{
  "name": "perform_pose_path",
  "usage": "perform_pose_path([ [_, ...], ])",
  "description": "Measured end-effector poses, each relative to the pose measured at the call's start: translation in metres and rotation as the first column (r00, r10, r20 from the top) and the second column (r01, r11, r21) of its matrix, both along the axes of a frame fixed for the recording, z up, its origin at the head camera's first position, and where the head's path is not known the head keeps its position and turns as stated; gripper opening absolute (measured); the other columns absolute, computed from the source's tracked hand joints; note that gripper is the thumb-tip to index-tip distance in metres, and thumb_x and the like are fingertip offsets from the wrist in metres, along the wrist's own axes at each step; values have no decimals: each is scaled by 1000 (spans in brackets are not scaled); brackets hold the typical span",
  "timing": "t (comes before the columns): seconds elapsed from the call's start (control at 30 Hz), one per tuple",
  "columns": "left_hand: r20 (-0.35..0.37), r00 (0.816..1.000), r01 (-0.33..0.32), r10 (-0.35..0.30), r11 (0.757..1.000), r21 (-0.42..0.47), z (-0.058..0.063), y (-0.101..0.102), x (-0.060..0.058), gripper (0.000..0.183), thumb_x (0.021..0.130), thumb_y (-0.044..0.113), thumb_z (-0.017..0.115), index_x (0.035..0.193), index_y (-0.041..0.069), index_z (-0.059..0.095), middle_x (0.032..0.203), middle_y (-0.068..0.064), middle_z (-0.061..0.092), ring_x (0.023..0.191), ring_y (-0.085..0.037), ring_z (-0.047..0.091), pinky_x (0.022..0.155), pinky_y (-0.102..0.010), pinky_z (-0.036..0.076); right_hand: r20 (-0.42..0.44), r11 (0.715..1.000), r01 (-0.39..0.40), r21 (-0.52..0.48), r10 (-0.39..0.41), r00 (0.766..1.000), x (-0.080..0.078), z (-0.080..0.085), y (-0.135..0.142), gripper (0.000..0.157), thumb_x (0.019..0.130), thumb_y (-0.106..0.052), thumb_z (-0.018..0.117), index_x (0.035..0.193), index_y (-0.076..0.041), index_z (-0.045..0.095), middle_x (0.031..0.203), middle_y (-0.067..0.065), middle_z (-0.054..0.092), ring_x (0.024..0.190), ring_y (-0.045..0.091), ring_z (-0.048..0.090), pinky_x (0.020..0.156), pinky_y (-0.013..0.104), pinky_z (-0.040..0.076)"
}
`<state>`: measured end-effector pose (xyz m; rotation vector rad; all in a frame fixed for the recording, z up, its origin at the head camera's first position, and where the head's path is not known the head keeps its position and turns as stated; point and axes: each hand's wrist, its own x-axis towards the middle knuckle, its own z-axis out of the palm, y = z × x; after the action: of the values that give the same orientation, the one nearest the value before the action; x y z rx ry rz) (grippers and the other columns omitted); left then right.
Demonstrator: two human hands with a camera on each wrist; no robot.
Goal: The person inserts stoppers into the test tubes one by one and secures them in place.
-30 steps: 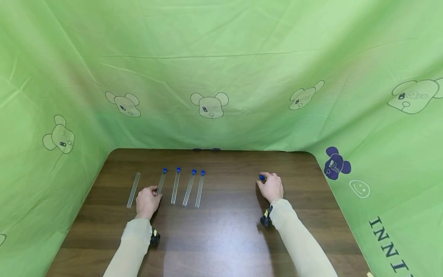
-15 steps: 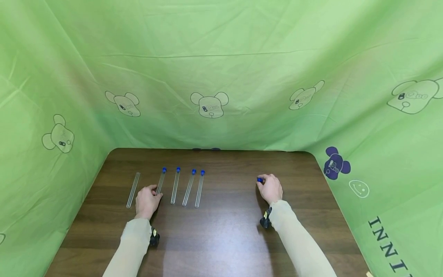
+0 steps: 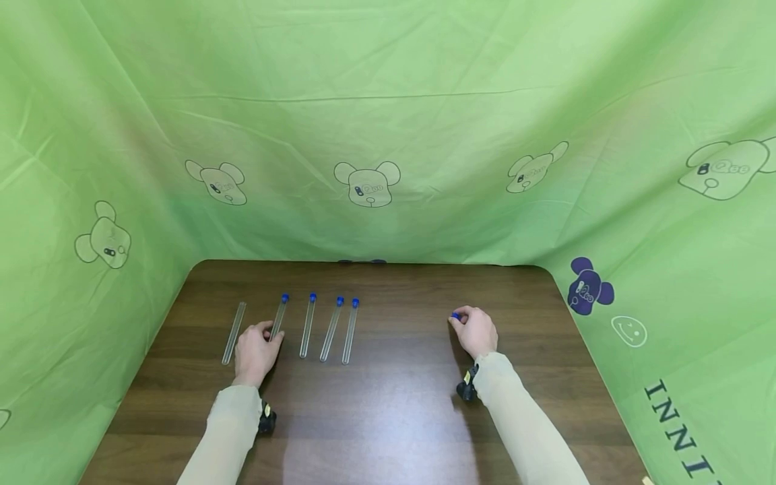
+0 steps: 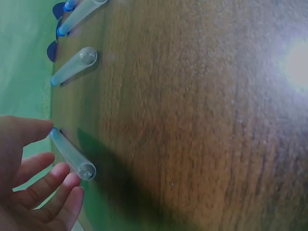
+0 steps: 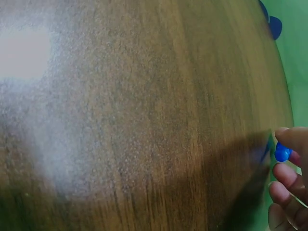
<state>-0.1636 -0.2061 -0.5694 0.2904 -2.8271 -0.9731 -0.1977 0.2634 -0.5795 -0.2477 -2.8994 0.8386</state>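
A clear test tube with a blue cap (image 3: 279,314) lies between the thumb and fingers of my left hand (image 3: 256,353). In the left wrist view, these fingers (image 4: 41,192) are loosely spread, the thumb apart from them, and I see no pinch on the tube (image 4: 73,153). To this hand's left lies an uncapped test tube (image 3: 234,334). Far to the right, my right hand (image 3: 477,333) pinches a small blue cap (image 5: 282,153) between thumb and forefinger, low over the table. Part of that cap is hidden behind the fingertips.
Three more blue-capped test tubes lie in a row right of my left hand, among them a near one (image 3: 307,327) and the rightmost one (image 3: 349,333). The brown wooden table (image 3: 388,417) has a green curtain (image 3: 370,121) round its back and sides.
My left hand and the capped tube beside its thumb have shifted slightly left. The right hand has brought the blue cap a little nearer and left.
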Motion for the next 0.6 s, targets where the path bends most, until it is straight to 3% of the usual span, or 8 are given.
perform_pose_path([
  [0.13,-19,1000,13,-13,1000,-5,1,-2,3,43,92,23,73,126,-3,67,99,-18,66,93,-40,63,78,-53,49,-14,1000,10,-28,-10,1000,2,2,-1,26,91,-27,76,108,-8,77,90,4,70,86,27,66,74,48,50],
  [0.27,-43,999,20,-21,1000,-18,5,-6,6,50,92,22,73,132,-5,62,115,-27,62,107,-46,58,88,-58,47,-19,998,15,-57,-16,1000,4,7,-2,25,91,-26,76,107,-6,77,90,6,72,86,28,67,74,48,51],
  [0.4,-40,999,9,-12,998,-64,7,-12,7,55,93,23,71,138,-5,57,130,-32,54,119,-51,49,97,-62,40,-7,996,33,-80,-34,999,5,8,-4,24,91,-26,77,106,-7,77,91,5,73,86,27,67,75,46,50],
  [0.6,-25,999,-37,35,994,-101,8,-21,7,61,93,25,71,142,-5,52,135,-33,48,120,-52,43,100,-61,34,-33,990,31,-136,-36,999,7,12,-9,20,89,-24,77,102,-8,77,89,4,73,81,24,67,74,42,49],
])
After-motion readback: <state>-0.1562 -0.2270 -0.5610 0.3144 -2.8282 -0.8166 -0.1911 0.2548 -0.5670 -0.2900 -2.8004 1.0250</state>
